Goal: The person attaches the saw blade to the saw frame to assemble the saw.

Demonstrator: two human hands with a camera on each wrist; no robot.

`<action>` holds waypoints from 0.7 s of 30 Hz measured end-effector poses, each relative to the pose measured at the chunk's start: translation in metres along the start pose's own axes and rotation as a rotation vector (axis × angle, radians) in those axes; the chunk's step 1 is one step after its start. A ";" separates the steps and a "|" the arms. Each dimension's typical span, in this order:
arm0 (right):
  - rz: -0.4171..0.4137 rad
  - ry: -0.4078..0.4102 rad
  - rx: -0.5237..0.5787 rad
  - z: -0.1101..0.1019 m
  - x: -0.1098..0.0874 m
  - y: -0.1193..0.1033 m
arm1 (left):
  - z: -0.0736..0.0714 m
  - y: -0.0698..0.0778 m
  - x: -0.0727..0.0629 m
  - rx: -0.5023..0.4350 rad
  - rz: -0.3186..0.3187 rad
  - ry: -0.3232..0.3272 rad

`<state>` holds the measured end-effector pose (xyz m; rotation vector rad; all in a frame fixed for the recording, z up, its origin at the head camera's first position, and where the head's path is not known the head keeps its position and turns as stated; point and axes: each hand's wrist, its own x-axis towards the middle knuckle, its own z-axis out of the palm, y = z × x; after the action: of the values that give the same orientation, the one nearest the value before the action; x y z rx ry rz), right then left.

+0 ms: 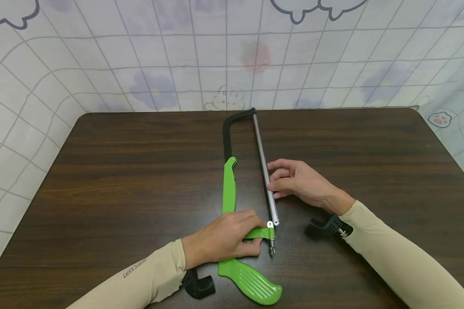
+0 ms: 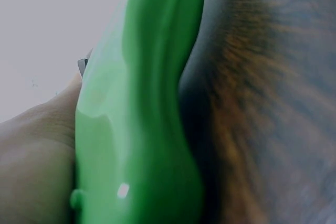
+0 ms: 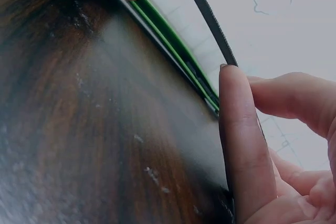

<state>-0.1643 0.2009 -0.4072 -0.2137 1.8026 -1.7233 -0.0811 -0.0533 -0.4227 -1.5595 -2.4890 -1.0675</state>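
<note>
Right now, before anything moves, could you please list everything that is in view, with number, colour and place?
Hacksaw frame: one, green with black front bow, middle of the table
Blade: one, silver-grey, right of the frame in the head view
End screw: one, silver, near the blade's lower end
Table: one, dark brown, under the work
Patterned cloth: white with grey grid and pale prints, behind the table and at its sides
Wrist brackets: two, black, one at each wrist
Sleeves: two, beige, one on each forearm
Left hand: one, bare, gripping the frame
Right hand: one, bare, pinching the blade
</note>
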 end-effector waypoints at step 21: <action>-0.013 0.036 -0.018 0.003 0.001 0.001 | 0.001 0.000 0.000 -0.017 -0.015 -0.011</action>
<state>-0.1628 0.1977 -0.4078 -0.2037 1.8465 -1.7308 -0.0809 -0.0530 -0.4237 -1.5583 -2.5087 -1.0883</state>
